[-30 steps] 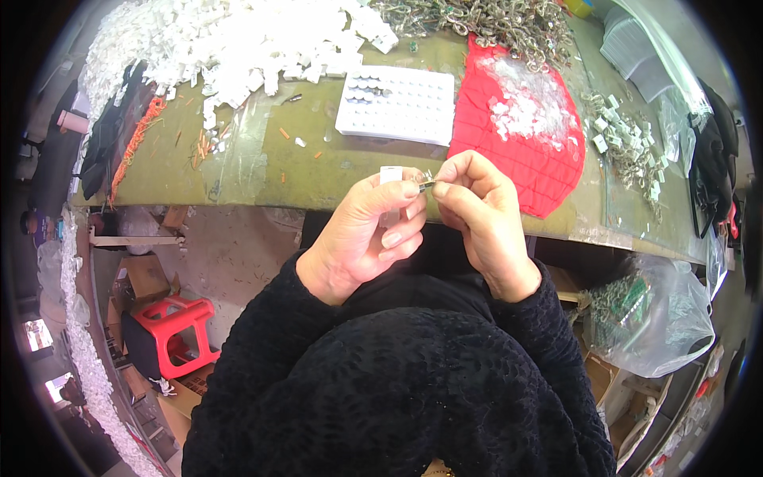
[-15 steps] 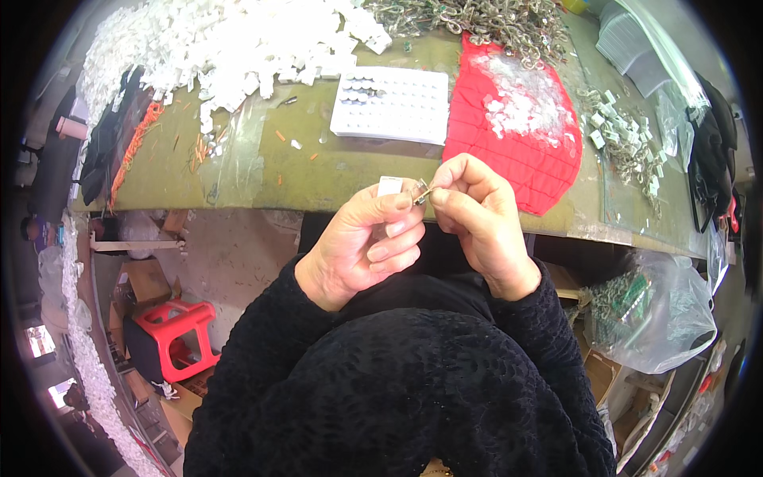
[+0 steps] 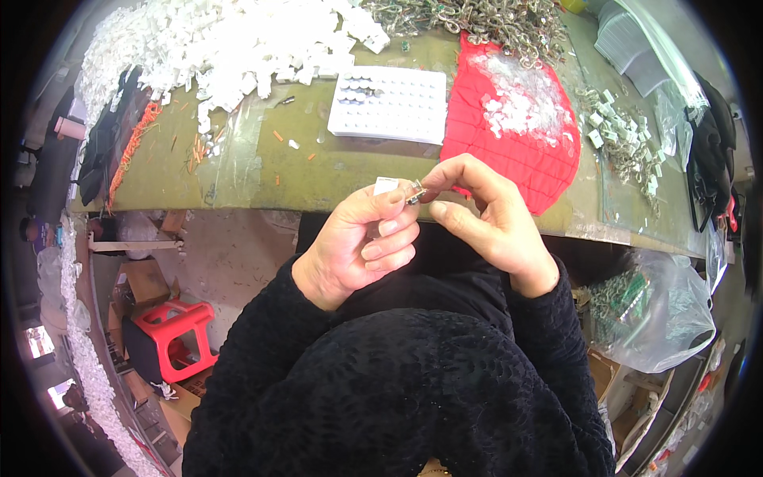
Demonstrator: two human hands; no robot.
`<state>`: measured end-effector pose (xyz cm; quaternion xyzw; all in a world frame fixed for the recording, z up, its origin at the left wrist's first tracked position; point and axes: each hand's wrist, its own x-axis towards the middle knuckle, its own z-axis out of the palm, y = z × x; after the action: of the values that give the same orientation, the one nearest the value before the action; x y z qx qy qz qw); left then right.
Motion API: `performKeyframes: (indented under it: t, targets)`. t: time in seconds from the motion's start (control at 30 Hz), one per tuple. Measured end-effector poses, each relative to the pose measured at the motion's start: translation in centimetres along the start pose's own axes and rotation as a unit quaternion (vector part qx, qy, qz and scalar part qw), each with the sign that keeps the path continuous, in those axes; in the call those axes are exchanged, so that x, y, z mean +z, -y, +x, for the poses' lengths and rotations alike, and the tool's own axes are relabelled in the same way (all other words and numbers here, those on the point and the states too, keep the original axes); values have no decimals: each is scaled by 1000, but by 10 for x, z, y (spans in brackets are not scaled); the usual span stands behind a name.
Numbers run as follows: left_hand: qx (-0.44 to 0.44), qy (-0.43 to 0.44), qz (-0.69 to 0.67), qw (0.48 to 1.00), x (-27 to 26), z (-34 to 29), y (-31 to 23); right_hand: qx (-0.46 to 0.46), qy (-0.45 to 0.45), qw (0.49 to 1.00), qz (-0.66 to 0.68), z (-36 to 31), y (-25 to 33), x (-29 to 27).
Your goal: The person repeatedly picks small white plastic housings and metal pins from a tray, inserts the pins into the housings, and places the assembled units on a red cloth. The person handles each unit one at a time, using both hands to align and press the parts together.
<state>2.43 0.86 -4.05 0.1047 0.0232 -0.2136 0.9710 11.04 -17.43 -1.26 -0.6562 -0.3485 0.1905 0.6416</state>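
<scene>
Green worktable (image 3: 262, 175) here: big heap of white plastic pcs (image 3: 230, 48) far L, orange strands (image 3: 131, 151) nr L end, white tray (image 3: 381, 132) mid, red cloth (image 3: 509, 171) beside it, tangled wiry parts (image 3: 497, 20) behind, wired white pcs (image 3: 624, 143) R.

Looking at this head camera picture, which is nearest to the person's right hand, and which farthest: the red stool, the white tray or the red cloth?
Nearest to the right hand first:
1. Red cloth: just beyond the hand.
2. White tray: beyond the hand and to its left.
3. Red stool: low, far to the left.
</scene>
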Motion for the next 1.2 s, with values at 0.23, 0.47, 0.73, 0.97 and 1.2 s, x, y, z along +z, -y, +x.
performKeyframes:
  t: [0.23,0.47,0.73,0.97,1.2]
  targets:
    - [7,-23,56,998,4,-1,-1,-137,-27,966,-218,-3,6,5]
    - [43,-86,120,988,8,2,-1,-219,-12,924,-314,-2,9,2]
    - [233,-135,84,959,19,15,15,26,-134,991,-10,-7,10,40]
    - [268,-54,215,937,22,13,20,112,-146,972,147,-4,4,47]
    - [216,-93,368,900,10,5,7,122,-129,969,173,-7,11,43]
